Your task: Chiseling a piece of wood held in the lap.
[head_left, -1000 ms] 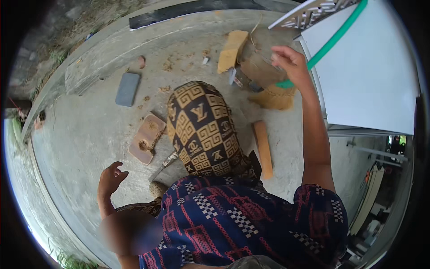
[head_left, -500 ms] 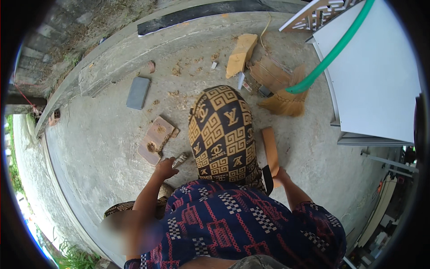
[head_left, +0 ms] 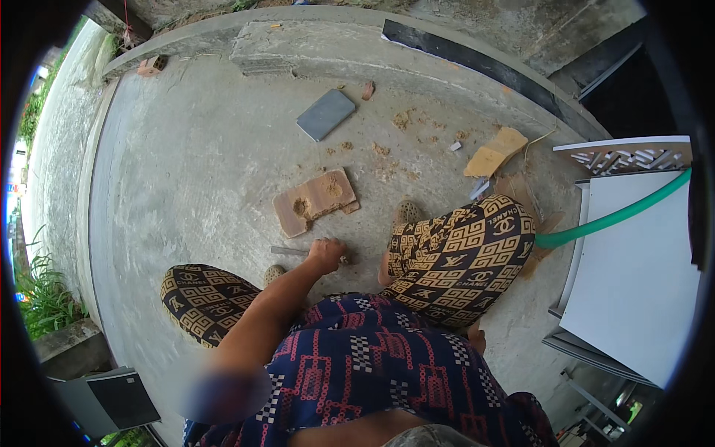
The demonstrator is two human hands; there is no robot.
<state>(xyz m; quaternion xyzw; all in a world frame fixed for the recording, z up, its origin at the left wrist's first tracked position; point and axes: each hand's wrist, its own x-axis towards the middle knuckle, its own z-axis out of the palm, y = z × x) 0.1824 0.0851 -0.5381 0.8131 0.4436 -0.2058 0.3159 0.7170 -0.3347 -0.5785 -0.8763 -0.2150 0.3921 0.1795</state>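
My left hand is low over the concrete between my knees, its fingers wrapped round a grey flat-bladed tool. The blade sticks out to the left of the fist, and a short end shows on the right. Just beyond the hand lies a brown wood-grained slab with crumbly tan lumps on top and a small piece under its right edge. My right hand shows only in part, low beside my right knee; its fingers and anything in them are hidden.
A grey rectangular slab lies farther off, with tan crumbs scattered to its right. A yellowish broken piece lies at far right. A green tube runs past my right knee, across a white panel. A concrete ledge bounds the far side.
My view has swung, and my knees are now spread apart. My left hand has closed round the tool. The orange-brown strip at my right hand is no longer visible.
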